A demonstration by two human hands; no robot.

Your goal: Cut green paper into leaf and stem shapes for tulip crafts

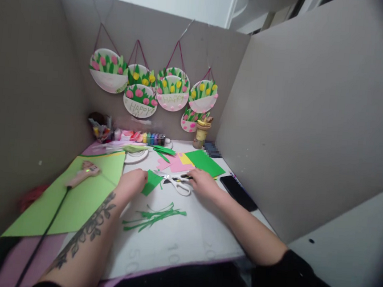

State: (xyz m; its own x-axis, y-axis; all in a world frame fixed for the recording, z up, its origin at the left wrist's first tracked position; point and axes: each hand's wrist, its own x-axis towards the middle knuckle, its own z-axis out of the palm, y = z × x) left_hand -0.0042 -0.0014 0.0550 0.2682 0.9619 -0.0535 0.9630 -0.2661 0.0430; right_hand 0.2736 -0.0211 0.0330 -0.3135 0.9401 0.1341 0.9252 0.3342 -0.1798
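My left hand [133,181] is closed on the left edge of a small dark green paper piece [152,183], low over the white table. My right hand [202,183] rests at the handles of the white scissors [180,186], its fingertips touching near the upper handle; what they grip is too small to make out. The scissors lie with their blades toward the left. Nearer to me lies a loose bundle of thin green paper strips [154,217]. Behind the scissors are pink paper [181,164], a yellow piece [185,158] and a dark green sheet [205,162].
Light green sheets [97,198] and a pink glue gun [83,175] with a black cord lie at left. A black phone [237,192] is at right. Cut leaves [164,151], a white roll [136,156] and a jar [200,137] stand farther back. Paper-plate flower crafts [139,101] hang behind.
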